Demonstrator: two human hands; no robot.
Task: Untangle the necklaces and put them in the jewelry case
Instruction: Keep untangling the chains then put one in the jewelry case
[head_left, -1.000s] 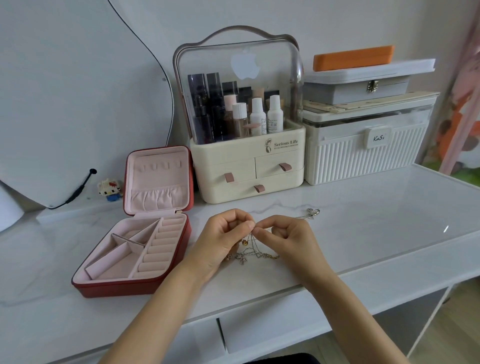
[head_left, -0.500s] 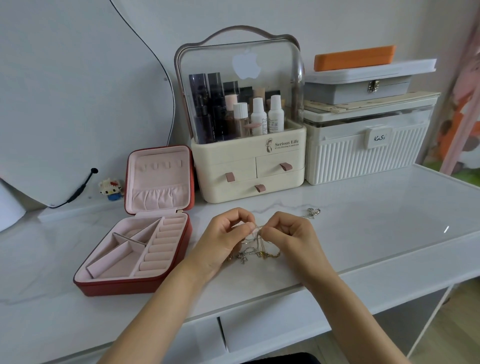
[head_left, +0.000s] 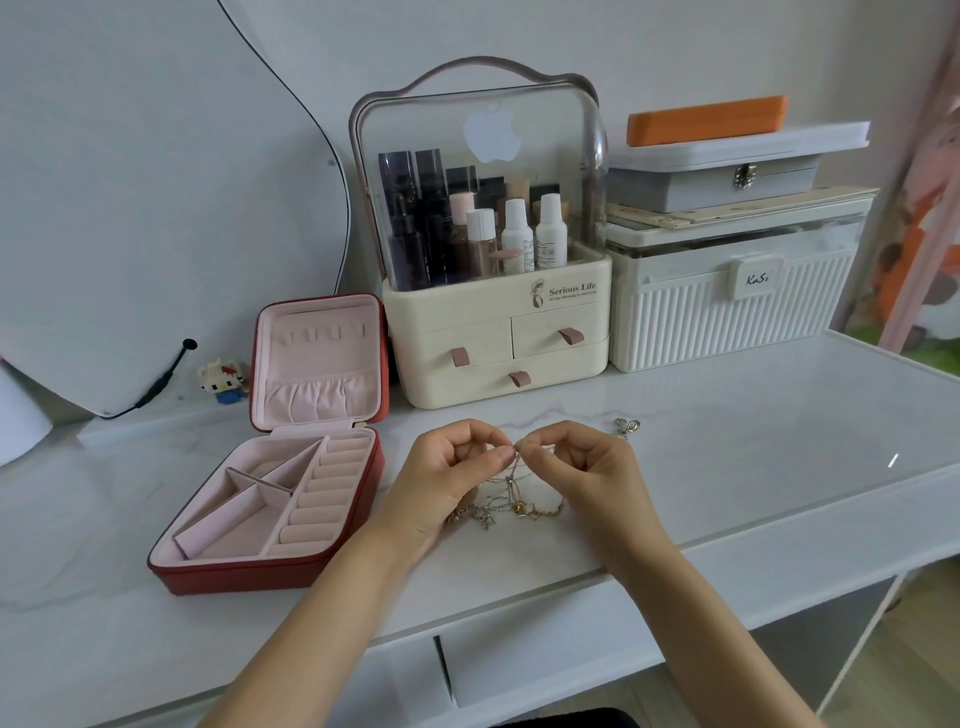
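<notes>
So the necklaces (head_left: 511, 499) are one knotted clump of thin silver and gold chains, a few small beads and charms mixed in. Most of it lies on the white worktop (head_left: 753, 457), with a strand lifted up and pinched between the left hand (head_left: 452, 470) and right hand (head_left: 587, 467). One loose silver bit (head_left: 627, 427) sits apart, just right of the hands. The jewelry case (head_left: 275, 483) is red with pale pink lining, lid standing open, compartments and ring rolls showing, off to the left of the tangle.
</notes>
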